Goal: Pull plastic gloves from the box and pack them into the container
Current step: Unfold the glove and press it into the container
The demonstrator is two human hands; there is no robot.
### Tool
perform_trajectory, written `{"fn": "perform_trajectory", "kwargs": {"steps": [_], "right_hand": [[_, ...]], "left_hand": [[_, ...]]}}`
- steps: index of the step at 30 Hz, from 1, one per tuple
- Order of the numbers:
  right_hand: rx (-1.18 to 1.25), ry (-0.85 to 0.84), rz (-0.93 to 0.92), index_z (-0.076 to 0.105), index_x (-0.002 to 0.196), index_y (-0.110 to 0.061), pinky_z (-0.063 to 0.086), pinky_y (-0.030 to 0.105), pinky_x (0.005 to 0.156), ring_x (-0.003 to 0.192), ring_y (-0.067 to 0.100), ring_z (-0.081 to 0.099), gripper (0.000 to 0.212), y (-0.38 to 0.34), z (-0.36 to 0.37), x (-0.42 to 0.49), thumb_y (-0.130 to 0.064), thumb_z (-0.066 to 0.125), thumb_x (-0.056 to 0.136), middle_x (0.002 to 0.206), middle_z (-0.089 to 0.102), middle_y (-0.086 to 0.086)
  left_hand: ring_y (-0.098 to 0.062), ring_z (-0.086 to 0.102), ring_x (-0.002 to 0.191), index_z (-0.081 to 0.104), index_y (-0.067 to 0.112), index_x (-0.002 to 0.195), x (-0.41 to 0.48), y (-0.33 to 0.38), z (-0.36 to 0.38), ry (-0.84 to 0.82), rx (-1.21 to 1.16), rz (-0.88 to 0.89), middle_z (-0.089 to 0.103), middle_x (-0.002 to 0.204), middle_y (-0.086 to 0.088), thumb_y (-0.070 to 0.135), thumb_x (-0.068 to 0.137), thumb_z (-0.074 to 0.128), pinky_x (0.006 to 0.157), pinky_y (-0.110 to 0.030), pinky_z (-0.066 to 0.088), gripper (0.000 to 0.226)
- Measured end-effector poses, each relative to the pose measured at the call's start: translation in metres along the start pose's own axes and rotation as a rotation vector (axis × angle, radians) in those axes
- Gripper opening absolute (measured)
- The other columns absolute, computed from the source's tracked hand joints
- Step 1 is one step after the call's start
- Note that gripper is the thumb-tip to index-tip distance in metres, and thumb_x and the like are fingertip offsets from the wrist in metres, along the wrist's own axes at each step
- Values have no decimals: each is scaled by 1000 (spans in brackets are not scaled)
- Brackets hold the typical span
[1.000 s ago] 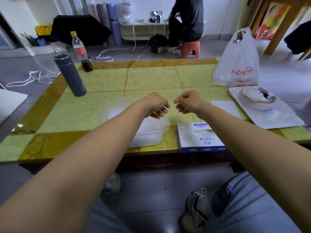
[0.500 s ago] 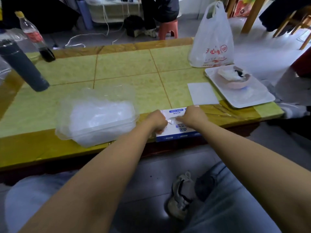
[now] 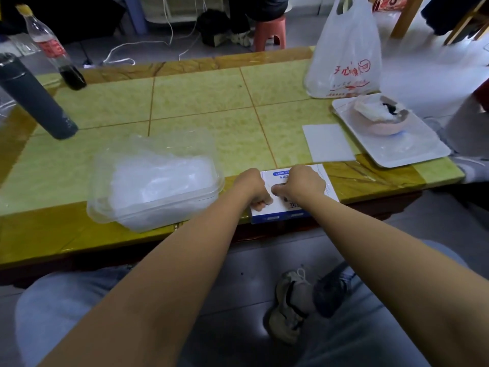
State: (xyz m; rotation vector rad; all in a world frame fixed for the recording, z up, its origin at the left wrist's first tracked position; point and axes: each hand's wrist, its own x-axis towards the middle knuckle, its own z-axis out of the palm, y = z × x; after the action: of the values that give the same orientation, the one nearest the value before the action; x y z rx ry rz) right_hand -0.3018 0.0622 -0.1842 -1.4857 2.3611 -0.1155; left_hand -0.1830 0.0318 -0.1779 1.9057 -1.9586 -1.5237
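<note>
A person sits at a green tiled tabletop (image 3: 201, 102) with both bare forearms reaching forward. A white and blue glove box (image 3: 284, 210) lies flat at the very near edge of the tabletop, just to the right of a clear plastic container (image 3: 158, 218). The container is heaped with filmy packed gloves (image 3: 158, 181), and its lid stands open behind it. The risks are judgements. The box looks light and sits on the edge, so a pull toward the body could drag it off onto the floor. A hard tug could tear the thin film or bring out a clump of gloves. The container is so full that another glove may spill over its rim. The left grip (image 3: 255, 190) and the right grip (image 3: 301, 182) are close together over the top of the box, knuckles up, with fingers curled under. Both appear to be clenched on a nearly invisible clear glove (image 3: 267, 187) at the box's opening, though the film is too faint to be sure. The wrists are level and the elbows are drawn back over the knees.
</note>
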Motion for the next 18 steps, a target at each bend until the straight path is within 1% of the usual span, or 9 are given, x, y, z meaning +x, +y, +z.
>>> {"fn": "perform_trajectory", "kwargs": {"steps": [1,3,6,8,11,13,15,16,18], "right_hand": [[-19,5,-2,53,85,-13,35,24,58,75,25,55,26,-2,2,0,-34,66,78,86,60,4],[-45,11,0,55,93,-12,38,26,64,79,25,55,25,-6,6,0,-34,63,83,93,63,6],[-38,35,21,58,107,-10,42,29,70,95,27,62,35,-9,13,3,-36,66,86,103,64,6],[-5,35,27,61,105,-10,42,29,69,94,27,63,35,-7,16,4,-37,67,85,98,64,6],[77,-22,23,67,91,-10,40,25,60,79,25,62,33,0,8,6,-39,73,76,80,63,5],[199,-86,7,67,74,-9,36,24,53,65,23,57,26,7,-3,9,-32,79,70,67,61,5],[434,-110,-28,63,60,-9,37,25,54,57,20,50,22,13,-17,9,-23,77,70,60,59,6],[573,-92,-45,62,57,-8,38,27,54,56,20,48,23,14,-24,9,-20,75,72,60,59,7],[809,-49,-71,59,63,-8,37,27,55,61,20,45,21,16,-36,8,-18,71,77,63,55,6]], "left_hand": [[-26,54,53,38,13,73,0,0,0,0,0,4,53,37,-8,-9,77,69,66,-34,48,38],[-28,54,56,38,13,73,-1,-1,0,0,4,8,52,35,-6,-8,77,68,68,-33,48,37],[-26,54,55,39,12,74,-2,-4,1,22,4,18,52,33,-2,-5,78,70,69,-33,50,35],[-26,54,52,41,12,73,-1,-5,2,39,20,34,51,32,-1,-4,78,70,70,-33,52,34],[-25,55,51,41,12,71,0,-4,2,45,33,33,52,33,-1,-4,78,70,70,-33,53,34],[-25,55,52,40,11,72,2,-2,1,37,43,19,55,37,-5,-5,78,71,72,-35,54,35],[-24,55,50,40,11,73,2,-1,2,29,53,6,57,46,-10,-5,79,71,71,-35,53,36],[-24,54,50,40,10,74,3,-1,2,29,58,0,57,50,-12,-5,79,72,70,-35,53,35],[-24,53,49,41,9,79,3,0,3,15,59,-15,58,51,-13,-4,80,72,70,-36,52,33]]}}
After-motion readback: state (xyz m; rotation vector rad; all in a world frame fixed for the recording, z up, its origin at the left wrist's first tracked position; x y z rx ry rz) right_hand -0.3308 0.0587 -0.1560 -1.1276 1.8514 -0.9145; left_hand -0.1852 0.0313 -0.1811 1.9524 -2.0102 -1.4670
